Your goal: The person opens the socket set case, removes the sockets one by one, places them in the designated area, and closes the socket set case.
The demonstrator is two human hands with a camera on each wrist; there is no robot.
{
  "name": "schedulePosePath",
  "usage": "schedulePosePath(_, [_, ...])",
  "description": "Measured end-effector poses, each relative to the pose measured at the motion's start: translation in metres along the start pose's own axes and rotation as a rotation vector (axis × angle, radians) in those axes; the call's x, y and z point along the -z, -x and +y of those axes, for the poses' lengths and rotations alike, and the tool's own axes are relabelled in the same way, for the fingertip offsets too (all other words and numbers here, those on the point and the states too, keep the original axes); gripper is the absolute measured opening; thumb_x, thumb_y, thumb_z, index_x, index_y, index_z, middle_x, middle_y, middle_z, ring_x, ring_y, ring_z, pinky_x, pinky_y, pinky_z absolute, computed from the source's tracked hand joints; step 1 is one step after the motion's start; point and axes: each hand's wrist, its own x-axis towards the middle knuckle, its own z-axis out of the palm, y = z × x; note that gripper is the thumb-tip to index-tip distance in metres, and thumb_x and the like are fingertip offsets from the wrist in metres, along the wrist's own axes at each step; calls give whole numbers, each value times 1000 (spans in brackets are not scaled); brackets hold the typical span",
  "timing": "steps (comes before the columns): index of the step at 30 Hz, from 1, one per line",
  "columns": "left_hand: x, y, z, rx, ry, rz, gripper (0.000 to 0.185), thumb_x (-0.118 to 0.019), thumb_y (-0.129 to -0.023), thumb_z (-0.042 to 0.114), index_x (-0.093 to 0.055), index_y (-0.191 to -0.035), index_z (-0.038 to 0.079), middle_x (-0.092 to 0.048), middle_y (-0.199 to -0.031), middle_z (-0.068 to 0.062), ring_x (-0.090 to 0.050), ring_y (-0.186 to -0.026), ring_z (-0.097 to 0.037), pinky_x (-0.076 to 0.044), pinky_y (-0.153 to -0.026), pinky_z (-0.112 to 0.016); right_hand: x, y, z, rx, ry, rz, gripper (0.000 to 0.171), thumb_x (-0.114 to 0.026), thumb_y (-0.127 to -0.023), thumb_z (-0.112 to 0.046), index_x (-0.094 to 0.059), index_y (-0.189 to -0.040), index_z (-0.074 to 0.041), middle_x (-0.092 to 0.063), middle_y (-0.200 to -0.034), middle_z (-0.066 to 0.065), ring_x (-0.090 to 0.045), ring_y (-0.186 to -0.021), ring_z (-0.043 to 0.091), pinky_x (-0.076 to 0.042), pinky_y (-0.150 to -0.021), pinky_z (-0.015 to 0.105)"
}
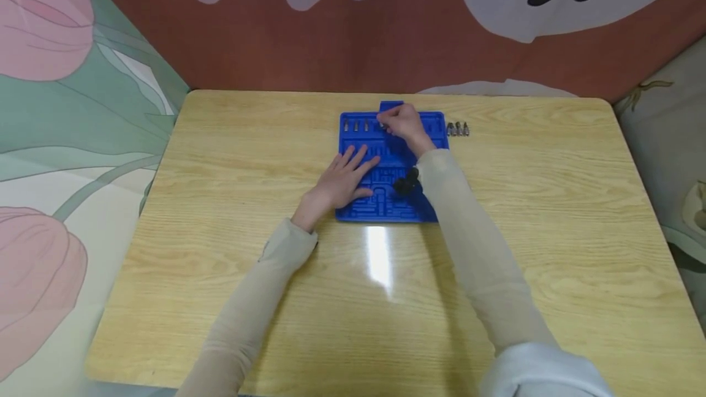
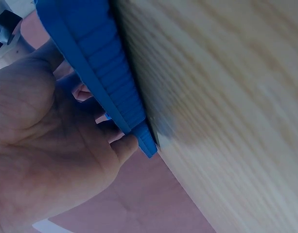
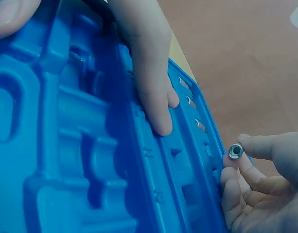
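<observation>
Your left hand (image 1: pixel 343 177) lies flat on the blue tray (image 1: pixel 427 213), fingers straight and a little spread, pressing it down onto the table (image 1: pixel 220 201); the left wrist view shows the palm against the tray's ribbed edge. Your right hand (image 1: pixel 402 124) is up at the tray's far row, and the right wrist view shows its fingertips (image 3: pixel 253 145) pinching a small metal socket (image 3: pixel 235 151) just beside the far edge, above the row of small slots. A few sockets already sit in the far-left slots (image 1: pixel 355 125), and three more (image 1: pixel 458 129) stand on the table just right of the tray. A black piece (image 1: pixel 407 182) rests on the tray near your right forearm; what it is cannot be told. The socket looks hard, smooth and light for its size, so it will likely slip or roll if you pinch loosely: hold it by its sides with thumb and forefinger, open end clear, as you do now. The tray looks like thin moulded plastic, light and somewhat flexible, so it would probably slide or lift without your flat left hand on it.
</observation>
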Motion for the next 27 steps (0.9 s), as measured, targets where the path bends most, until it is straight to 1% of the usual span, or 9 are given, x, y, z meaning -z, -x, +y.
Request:
schedulePosePath(3, [0,1,-1,-2,-2,7,71,-47,-99,47,-15,-156,21,0,-161,-12,5,-145,-34,-2,-116,-48,-1,1,0,13,-10,12,33,-60,-97,-24,-67,-116,2,-65,-106,13,-60,-83,19,-51,-77,30])
schedulePosePath(7, [1,4,-2,20,-13,5,70,-47,-99,46,-15,-156,21,0,-161,-12,4,-146,-34,-2,-117,-48,-2,2,0,28,-52,2,34,-60,-97,-24,-67,-116,3,-65,-105,14,-62,-83,20,-53,-78,30])
schedulePosePath(11, [2,4,-1,8,0,4,70,-46,-100,45,-15,-156,20,0,-161,-13,4,-145,-34,-2,-116,-48,11,4,4,25,-103,8,34,-61,-96,-22,-65,-117,5,-65,-104,14,-64,-78,18,-55,-75,29])
schedulePosePath(14, [3,1,1,3,6,-1,70,-46,-100,45,-14,-156,20,0,-161,-13,5,-146,-34,-1,-116,-48,30,6,9,23,-149,32,36,-61,-96,-18,-62,-119,8,-65,-99,14,-65,-69,13,-56,-70,26])
schedulePosePath(16, [3,0,1,11,5,-7,70,-46,-99,45,-14,-156,21,1,-161,-12,6,-146,-34,0,-116,-47,45,6,13,20,-190,55,37,-62,-95,-16,-60,-120,11,-65,-92,12,-65,-63,10,-56,-66,24])
schedulePosePath(20, [3,0,1,18,-2,-9,71,-47,-99,45,-13,-157,21,2,-161,-11,7,-146,-33,0,-116,-47,79,8,25,34,-293,105,33,-63,-93,-8,-58,-115,17,-64,-76,7,-63,-55,8,-55,-58,21])
schedulePosePath(23, [2,0,2,16,-2,-13,71,-46,-99,46,-13,-157,21,3,-161,-11,7,-146,-33,0,-116,-47,105,13,38,32,-348,138,23,-62,-92,-4,-60,-107,14,-65,-71,5,-64,-54,10,-55,-58,22])
schedulePosePath(26, [1,1,1,11,-2,-17,71,-46,-99,46,-13,-157,21,3,-161,-11,7,-146,-33,0,-116,-47,130,19,52,12,-331,175,15,-62,-92,-5,-62,-101,7,-66,-71,2,-65,-57,10,-56,-60,22])
schedulePosePath(27, [1,1,1,11,-1,-14,70,-46,-100,46,-13,-157,21,3,-161,-11,6,-146,-33,0,-116,-47,136,19,58,6,-311,184,16,-63,-92,-7,-63,-102,7,-66,-72,1,-66,-59,10,-56,-62,23])
